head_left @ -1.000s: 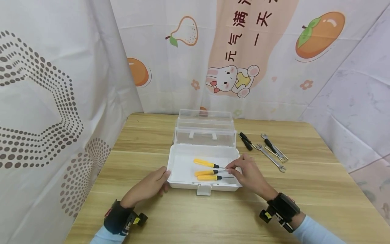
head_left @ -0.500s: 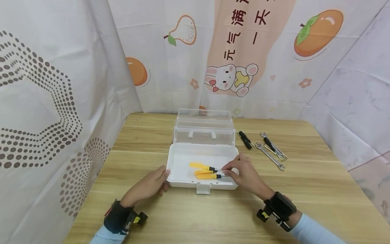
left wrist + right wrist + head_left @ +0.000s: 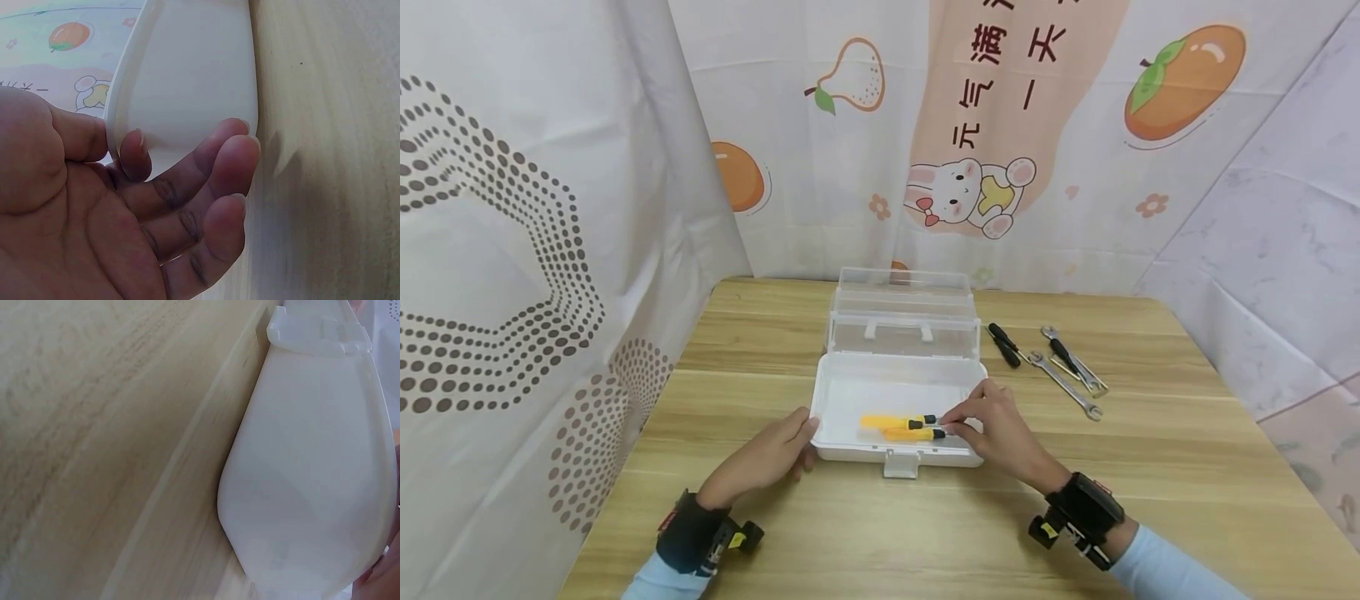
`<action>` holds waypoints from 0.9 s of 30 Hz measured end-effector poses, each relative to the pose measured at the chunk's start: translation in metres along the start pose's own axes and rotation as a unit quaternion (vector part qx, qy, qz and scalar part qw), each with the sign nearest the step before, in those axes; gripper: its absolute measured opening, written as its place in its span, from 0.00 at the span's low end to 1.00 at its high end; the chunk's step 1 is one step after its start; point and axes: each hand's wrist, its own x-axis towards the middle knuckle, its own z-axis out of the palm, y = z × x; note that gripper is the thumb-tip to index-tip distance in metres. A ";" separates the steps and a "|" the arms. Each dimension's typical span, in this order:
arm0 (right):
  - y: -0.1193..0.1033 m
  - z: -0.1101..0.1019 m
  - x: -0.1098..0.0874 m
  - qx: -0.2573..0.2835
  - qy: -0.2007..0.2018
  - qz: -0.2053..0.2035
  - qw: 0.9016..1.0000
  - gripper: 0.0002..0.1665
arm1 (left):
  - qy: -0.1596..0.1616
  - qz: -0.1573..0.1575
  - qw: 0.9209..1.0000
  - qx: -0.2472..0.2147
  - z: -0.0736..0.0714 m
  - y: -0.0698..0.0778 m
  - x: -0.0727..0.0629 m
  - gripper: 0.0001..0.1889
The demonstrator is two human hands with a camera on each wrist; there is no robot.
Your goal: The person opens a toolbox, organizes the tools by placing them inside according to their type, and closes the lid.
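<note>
Screwdrivers (image 3: 904,434) lie in the box (image 3: 850,387), between my left hand (image 3: 766,457) and right hand (image 3: 1006,437). Behind is its lid (image 3: 901,337); wrenches (image 3: 1064,385) lie right.

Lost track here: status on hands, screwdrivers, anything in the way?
Left hand pinches white toolbox at its rim. Right hand pinches yellow-handled screwdriver inside. Two similar screwdrivers crowd it. Lid open, clear of hands.

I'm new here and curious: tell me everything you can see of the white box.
The white box looks like plastic, with rounded corners, a see-through lid standing open at the back and an unfastened front latch. It sits level on the wood-look table, holding yellow-handled screwdrivers. The left hand grips its left rim; the right hand reaches in from its right.
</note>
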 end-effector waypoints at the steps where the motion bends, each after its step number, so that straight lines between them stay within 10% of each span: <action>1: 0.000 0.000 0.000 0.001 0.001 -0.003 1.000 0.12 | 0.000 0.001 1.000 0.000 0.000 0.000 0.000 0.20; 15: -0.007 -0.004 0.000 -0.014 -0.048 0.011 0.999 0.10 | 0.003 0.001 1.000 0.003 0.000 0.006 -0.003 0.19; 22: 0.011 -0.019 -0.006 0.014 0.059 0.019 0.998 0.11 | 0.006 -0.002 1.000 0.006 0.001 0.004 -0.003 0.19; 27: 0.051 -0.048 -0.011 -0.046 0.133 0.100 0.985 0.06 | 0.003 0.001 1.000 0.013 0.000 0.004 -0.001 0.20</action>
